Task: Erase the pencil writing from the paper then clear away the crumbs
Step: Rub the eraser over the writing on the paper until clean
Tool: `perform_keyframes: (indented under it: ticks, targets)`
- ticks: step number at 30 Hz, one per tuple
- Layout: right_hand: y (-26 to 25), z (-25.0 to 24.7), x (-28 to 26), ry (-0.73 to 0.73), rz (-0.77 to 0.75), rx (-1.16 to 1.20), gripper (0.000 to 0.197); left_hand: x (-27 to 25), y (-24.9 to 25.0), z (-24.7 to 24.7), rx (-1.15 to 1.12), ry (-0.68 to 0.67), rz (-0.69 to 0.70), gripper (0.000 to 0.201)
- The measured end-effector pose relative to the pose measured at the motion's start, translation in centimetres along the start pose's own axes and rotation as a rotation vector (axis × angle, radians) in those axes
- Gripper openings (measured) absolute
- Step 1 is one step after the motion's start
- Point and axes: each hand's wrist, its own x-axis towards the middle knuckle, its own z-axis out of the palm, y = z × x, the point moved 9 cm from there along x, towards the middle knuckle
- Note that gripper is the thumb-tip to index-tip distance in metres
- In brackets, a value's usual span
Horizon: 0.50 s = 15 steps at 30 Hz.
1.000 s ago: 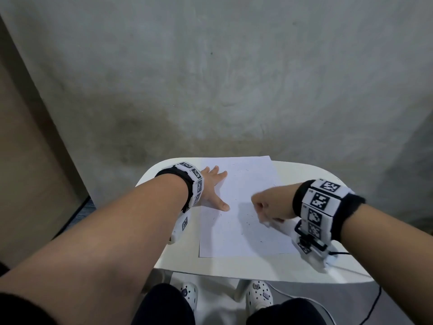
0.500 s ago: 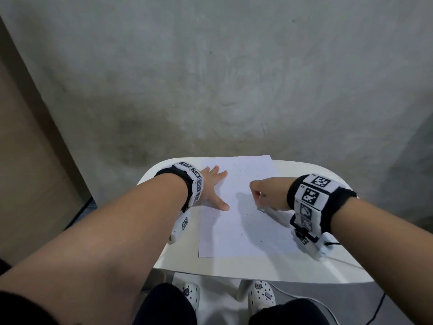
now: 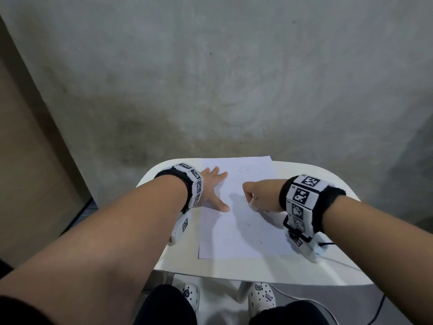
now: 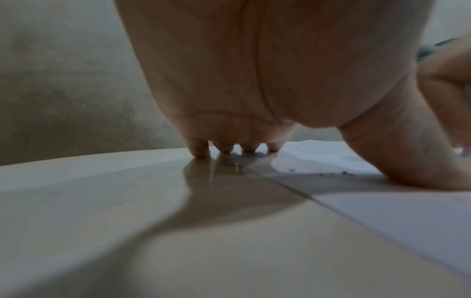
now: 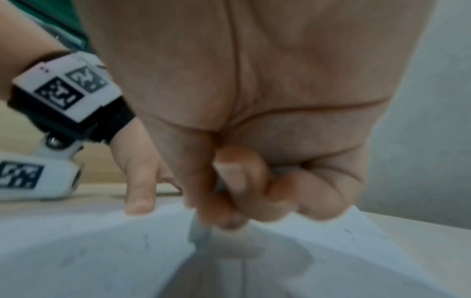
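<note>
- The left hand [image 3: 212,190] lies flat with straight, spread fingers [image 4: 201,150]; the fingertips and thumb press the left edge of the paper [image 3: 236,233] onto the surface [image 3: 328,268].
- The right hand [image 3: 260,195] is curled tightly around one small pale eraser [image 5: 200,233], whose lower end touches the paper near its middle.
- There is one sheet of paper, lying flat in the middle of the surface.
- Many small dark crumbs [image 3: 243,224] are scattered on the sheet; they are too many and too small to count.
- Two hands, each with one marked wristband [image 3: 302,200].
</note>
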Motion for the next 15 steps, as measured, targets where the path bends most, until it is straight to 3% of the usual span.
perform_keyframes:
  ticks: [8,10,13,15]
  targets:
    - [0.7,2.9,-3.0,-0.344,-0.01,-0.083,0.008,0.2,-0.1,0.0,0.034,-0.017,-0.011,0.109]
    - [0.0,2.1,-1.8,-0.293,-0.016,-0.096,0.008,0.2,0.0,-0.1,0.026,-0.005,-0.008,0.109]
    - [-1.1,0.1,-0.3,-0.056,-0.04,-0.034,0.006,0.3,-0.1,0.1,0.024,-0.004,-0.007,0.109]
    - [-1.6,0.7,-0.9,-0.06,-0.08,-0.054,0.006,0.3,-0.1,0.1,0.022,-0.002,-0.008,0.11]
